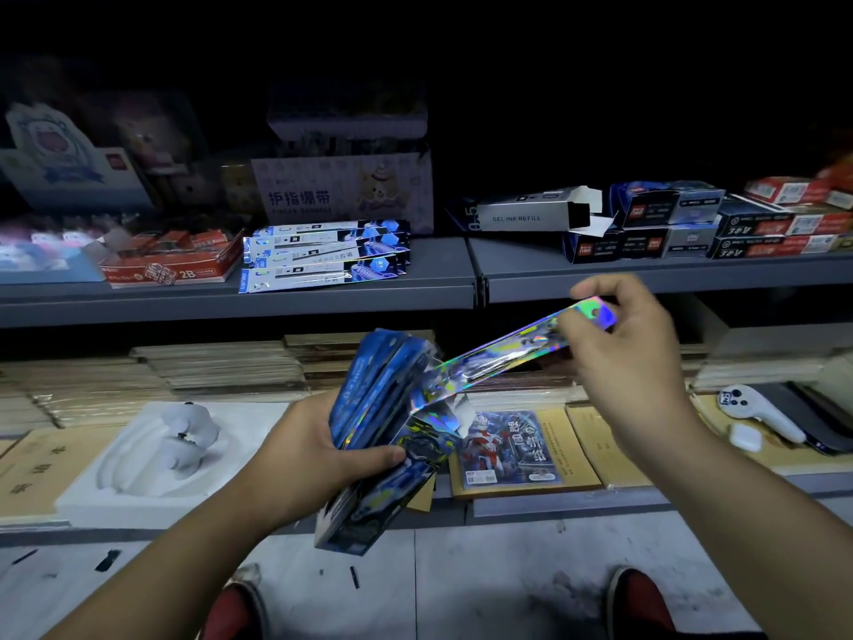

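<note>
1. Both hands are busy. The left hand (314, 455) wraps fingers and thumb round the middle of a blue holographic box (364, 496), and the right hand (641, 353) pinches the far end of one shiny packet (503, 353) between thumb and fingertips.
2. That packet slants from the box's open top up to the right hand, with its lower end at the opening. It looks like packets are being taken out one at a time. Gripping the end with the hang hole keeps the fingers off the long printed body.
3. The box is held in the air in front of the person, above the lower shelf (554, 505), tilted with its open end up and away. The tilt probably keeps the remaining packets (387, 362) from sliding out and gives the right hand a straight pull.
4. Similar long packets lie in a flat, overlapping stack (323, 256) on the upper shelf (438, 279), just beside a red 2B pencil box (166, 265). This packet most likely goes on that stack, which would explain why the right hand is near shelf height.
5. A gel ink refill carton (531, 217) lies further right on the same shelf, well apart from the stack, so like goods seem to be grouped together.
6. A card pack (507, 450) lies flat on the lower shelf behind the box, untouched by either hand.
</note>
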Demonstrator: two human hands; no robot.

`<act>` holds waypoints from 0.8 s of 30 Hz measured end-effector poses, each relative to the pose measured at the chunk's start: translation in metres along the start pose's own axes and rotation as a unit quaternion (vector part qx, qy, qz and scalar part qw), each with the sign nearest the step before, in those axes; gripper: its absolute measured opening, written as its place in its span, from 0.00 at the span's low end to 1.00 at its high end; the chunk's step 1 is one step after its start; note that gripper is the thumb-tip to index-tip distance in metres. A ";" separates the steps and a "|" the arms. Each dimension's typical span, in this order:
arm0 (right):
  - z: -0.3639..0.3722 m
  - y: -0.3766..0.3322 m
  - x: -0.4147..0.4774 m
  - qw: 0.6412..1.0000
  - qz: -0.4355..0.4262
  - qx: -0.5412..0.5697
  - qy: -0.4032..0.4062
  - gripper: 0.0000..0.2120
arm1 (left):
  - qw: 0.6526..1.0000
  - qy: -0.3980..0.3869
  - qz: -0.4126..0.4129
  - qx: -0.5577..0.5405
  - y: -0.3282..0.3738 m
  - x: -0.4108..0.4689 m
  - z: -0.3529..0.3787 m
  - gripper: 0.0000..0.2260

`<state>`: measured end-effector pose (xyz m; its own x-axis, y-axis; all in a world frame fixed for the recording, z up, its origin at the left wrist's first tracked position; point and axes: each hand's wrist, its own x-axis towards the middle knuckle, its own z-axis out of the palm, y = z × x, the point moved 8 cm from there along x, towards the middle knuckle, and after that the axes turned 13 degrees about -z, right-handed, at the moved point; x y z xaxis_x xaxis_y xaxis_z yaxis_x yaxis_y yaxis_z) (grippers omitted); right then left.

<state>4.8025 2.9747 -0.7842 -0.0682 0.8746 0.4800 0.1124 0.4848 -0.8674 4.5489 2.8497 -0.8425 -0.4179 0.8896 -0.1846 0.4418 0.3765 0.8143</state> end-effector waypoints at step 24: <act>0.039 -0.036 -0.030 0.938 -0.242 -0.186 -0.162 0.16 | 0.999 -0.007 0.014 -0.031 0.014 -0.010 0.000 0.12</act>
<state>4.7623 2.9303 -0.7723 -0.4920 0.5331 0.6883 0.3243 0.8459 -0.4234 4.5592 2.8462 -0.8288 -0.3945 0.9033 -0.1688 0.4026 0.3350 0.8518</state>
